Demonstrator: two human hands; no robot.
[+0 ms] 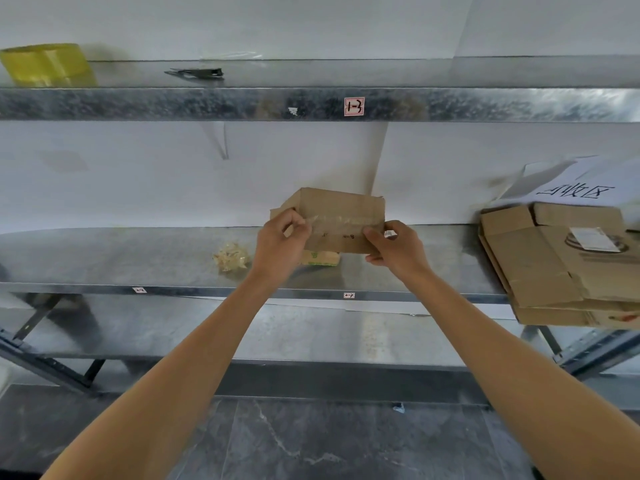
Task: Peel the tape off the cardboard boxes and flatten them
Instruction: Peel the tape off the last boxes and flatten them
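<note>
Head cam: right hand [398, 249] clamps small cardboard box [341, 220] at 3 o'clock, steadying; left hand [282, 242] pinches clear tape [341, 221] end at 9 to peel.

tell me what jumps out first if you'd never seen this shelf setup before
Dead centre, both hands grip a small cardboard box above the middle shelf: the left hand pinches the clear tape at its left end, the right hand steadies the other side. To the right lies a stack of flattened boxes; a yellow tape roll sits on the top shelf, far left.
</note>
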